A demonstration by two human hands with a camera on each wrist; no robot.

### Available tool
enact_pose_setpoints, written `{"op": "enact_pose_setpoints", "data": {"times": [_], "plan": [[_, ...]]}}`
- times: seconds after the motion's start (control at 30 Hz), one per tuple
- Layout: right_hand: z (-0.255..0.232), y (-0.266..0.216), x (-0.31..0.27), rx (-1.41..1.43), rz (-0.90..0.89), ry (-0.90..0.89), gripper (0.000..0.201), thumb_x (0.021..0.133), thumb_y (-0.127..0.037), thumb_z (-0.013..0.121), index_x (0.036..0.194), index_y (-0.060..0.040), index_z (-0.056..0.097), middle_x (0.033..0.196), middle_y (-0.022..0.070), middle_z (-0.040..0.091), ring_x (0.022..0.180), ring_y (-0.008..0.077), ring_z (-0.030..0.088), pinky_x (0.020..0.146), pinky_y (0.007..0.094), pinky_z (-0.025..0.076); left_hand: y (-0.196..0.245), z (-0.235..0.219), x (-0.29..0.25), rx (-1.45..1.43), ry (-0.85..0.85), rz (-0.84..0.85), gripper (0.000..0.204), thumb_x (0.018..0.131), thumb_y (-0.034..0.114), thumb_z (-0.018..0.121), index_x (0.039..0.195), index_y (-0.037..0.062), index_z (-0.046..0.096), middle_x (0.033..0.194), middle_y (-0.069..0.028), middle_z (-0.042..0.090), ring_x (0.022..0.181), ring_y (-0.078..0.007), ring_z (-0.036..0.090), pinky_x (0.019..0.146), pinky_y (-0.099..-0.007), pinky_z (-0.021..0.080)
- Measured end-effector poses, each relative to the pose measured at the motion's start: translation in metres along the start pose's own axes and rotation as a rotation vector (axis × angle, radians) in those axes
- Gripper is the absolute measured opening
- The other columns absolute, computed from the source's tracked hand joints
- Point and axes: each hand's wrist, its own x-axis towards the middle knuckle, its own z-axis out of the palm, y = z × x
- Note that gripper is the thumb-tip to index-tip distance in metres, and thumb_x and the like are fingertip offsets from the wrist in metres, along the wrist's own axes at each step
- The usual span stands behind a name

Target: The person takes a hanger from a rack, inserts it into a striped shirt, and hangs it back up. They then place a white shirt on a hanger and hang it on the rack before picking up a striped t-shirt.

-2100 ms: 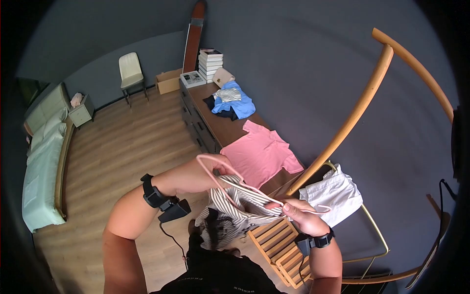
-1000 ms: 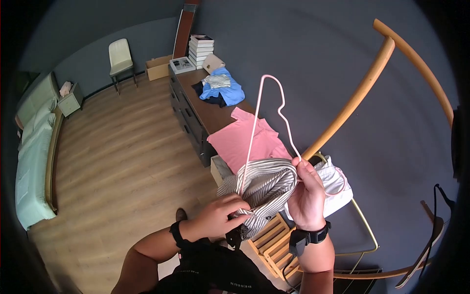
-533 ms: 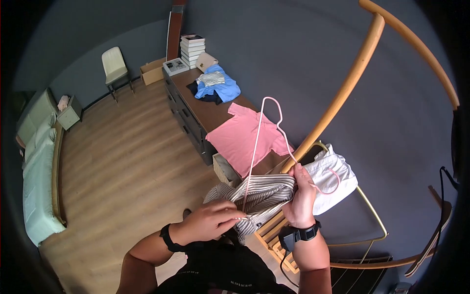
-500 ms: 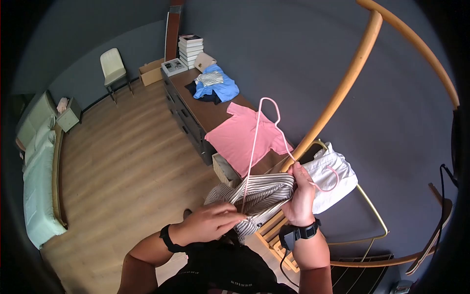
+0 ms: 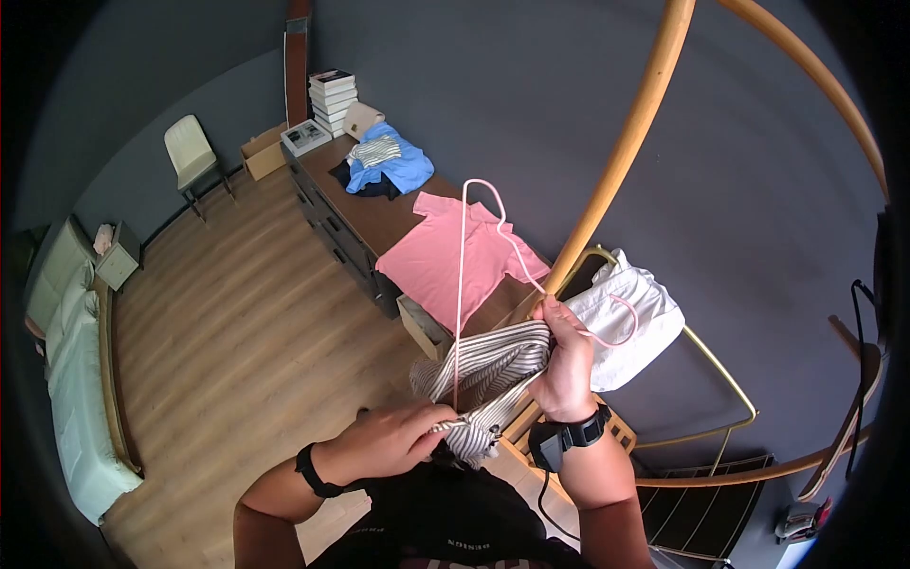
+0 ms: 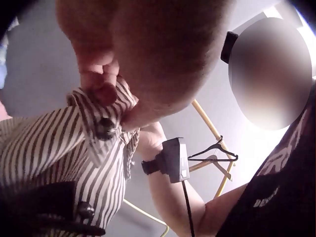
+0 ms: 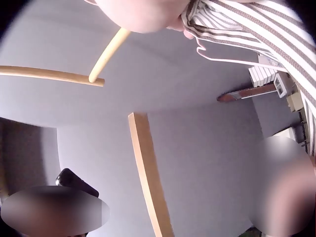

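By the left hand, one edge of a striped garment is being pinched between the thumb and curled fingers, a dark button being shown on the cloth at that point in the left wrist view. By the right hand, the opposite side of the garment is being gripped, fingers closed round it, together with a pink hanger; the thumb is being laid along the top. The garment is accordingly being held up between the hands, its opening being spread upward. The hanger is being held tilted: one rounded end is being raised above the opening, the hook is being shown beyond the right hand, and the long straight bar is being run down to the cloth beside the left hand. Whether the bar is being touched by the left hand cannot be told.

Beyond the hands, a pink T-shirt is being carried, spread flat, on the brown-topped counter. Farther along it, a blue garment, a light handbag and a stack of books are being carried. To the right, a white garment is being supported by a gold metal frame, near a wooden pole being seen at a slant.
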Motion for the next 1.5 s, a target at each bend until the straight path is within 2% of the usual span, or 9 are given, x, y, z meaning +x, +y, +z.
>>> {"op": "enact_pose_setpoints", "data": {"times": [0.23,0.53,0.87,0.97,1.03,1.2,1.3,1.4,1.5], "plan": [[0.006,0.001,-0.016,0.040,-0.021,0.054,0.019,0.102,-0.020,0.059,0.091,-0.0049,0.064,0.081,0.0018,0.065,0.069,0.0108,0.060,0.063,0.0251,0.050,-0.010,0.027,0.008,0.029,0.191,-0.160,0.035,0.078,0.026,0.084,0.085,0.0050,0.057,0.079,-0.0106,0.060,0.067,-0.0267,0.060,0.059,-0.0368,0.048],[-0.003,0.003,-0.035,-0.033,-0.091,-0.013,0.023,0.104,-0.023,0.056,0.090,-0.0051,0.062,0.076,-0.0007,0.061,0.063,0.0080,0.057,0.059,0.0224,0.047,-0.013,0.056,-0.002,-0.147,0.244,-0.207,0.032,0.082,0.022,0.083,0.081,0.0052,0.056,0.071,-0.0053,0.053,0.056,-0.0165,0.051,0.052,-0.0315,0.041],[-0.022,-0.027,-0.021,-0.012,-0.134,0.130,0.024,0.104,-0.021,0.050,0.085,-0.0068,0.057,0.073,-0.0005,0.055,0.064,0.0103,0.053,0.061,0.0247,0.045,-0.024,0.048,-0.025,-0.439,0.203,-0.083,0.027,0.076,-0.006,0.067,0.080,0.0055,0.043,0.078,-0.0082,0.051,0.071,-0.0230,0.051,0.066,-0.0328,0.041],[-0.018,-0.033,-0.029,-0.037,-0.043,0.047,0.026,0.104,-0.022,0.050,0.084,-0.0067,0.056,0.072,-0.0005,0.054,0.064,0.0100,0.051,0.061,0.0242,0.043,-0.022,0.037,-0.026,-0.432,0.169,-0.072,0.025,0.076,-0.008,0.065,0.081,0.0061,0.045,0.082,-0.0091,0.052,0.076,-0.0241,0.052,0.071,-0.0334,0.042],[-0.010,-0.033,-0.034,-0.071,-0.027,-0.070,0.027,0.105,-0.023,0.050,0.084,-0.0063,0.056,0.072,-0.0005,0.053,0.064,0.0094,0.049,0.061,0.0243,0.041,-0.020,0.032,-0.020,-0.177,0.233,-0.052,0.022,0.077,-0.006,0.065,0.084,0.0049,0.047,0.089,-0.0114,0.053,0.081,-0.0271,0.056,0.072,-0.0347,0.047],[-0.009,-0.025,-0.040,-0.164,-0.074,-0.158,0.031,0.104,-0.025,0.052,0.080,-0.0057,0.054,0.071,0.0001,0.050,0.063,0.0095,0.044,0.059,0.0249,0.037,-0.039,0.042,-0.018,-0.124,0.394,-0.150,0.024,0.080,-0.003,0.070,0.091,0.0050,0.049,0.091,-0.0121,0.053,0.083,-0.0273,0.056,0.076,-0.0345,0.047],[-0.012,-0.020,-0.045,-0.212,-0.115,-0.292,0.027,0.103,-0.024,0.056,0.088,-0.0020,0.061,0.078,0.0018,0.060,0.066,0.0083,0.054,0.060,0.0222,0.042,-0.049,0.054,-0.010,-0.446,0.696,-0.308,0.035,0.087,-0.004,0.069,0.117,0.0022,0.053,0.097,-0.0058,0.046,0.085,-0.0128,0.053,0.073,-0.0253,0.046],[-0.015,-0.022,-0.050,-0.329,-0.236,-0.413,0.029,0.103,-0.025,0.057,0.089,-0.0009,0.063,0.082,0.0037,0.061,0.072,0.0093,0.054,0.066,0.0233,0.042,-0.047,0.023,0.000,-0.371,0.712,-0.448,0.042,0.086,-0.006,0.069,0.126,-0.0003,0.055,0.098,-0.0042,0.042,0.085,-0.0092,0.052,0.069,-0.0218,0.046],[-0.021,-0.033,-0.051,-0.549,-0.337,-0.494,0.035,0.101,-0.031,0.059,0.089,0.0004,0.069,0.087,0.0051,0.059,0.083,0.0136,0.053,0.074,0.0279,0.041,-0.050,0.003,0.008,-0.515,0.687,-0.470,0.025,0.090,0.001,0.071,0.114,-0.0014,0.063,0.092,0.0002,0.055,0.075,-0.0056,0.053,0.066,-0.0199,0.045]]}}
